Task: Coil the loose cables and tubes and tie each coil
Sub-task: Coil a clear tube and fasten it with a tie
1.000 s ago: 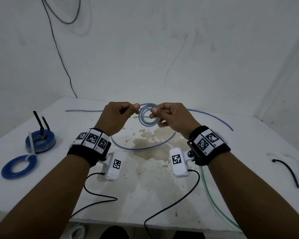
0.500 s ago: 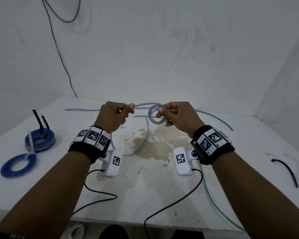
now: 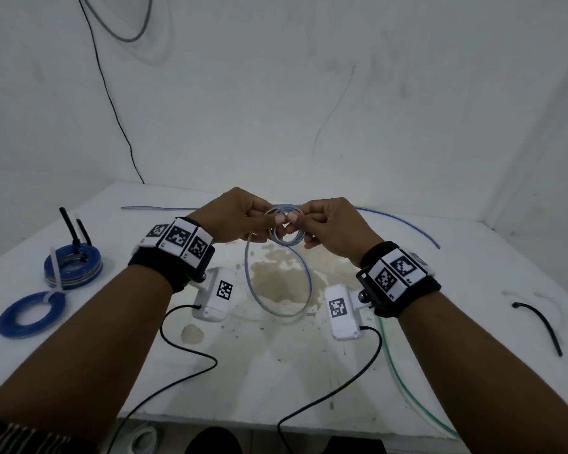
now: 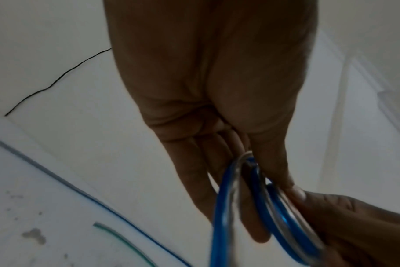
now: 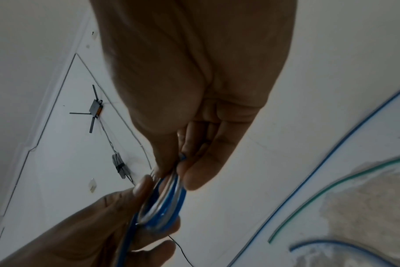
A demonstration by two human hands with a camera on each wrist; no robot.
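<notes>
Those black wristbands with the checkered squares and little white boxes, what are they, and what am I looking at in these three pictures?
No machine here: a person works bare-handed. The bands carry printed markers, and each white box seems to be a wrist camera. One picture comes from a head camera looking down; the other two look along each hand. The left hand and right hand pinch a small coil of blue tube, its loose end looping down to the white table. On the left lie two tied blue coils, on the right a black cable tie, and a loose green tube trails off the front edge.

Both hands (image 3: 289,224) pinching small blue tube coil (image 3: 284,235) (slack loop below).
</notes>
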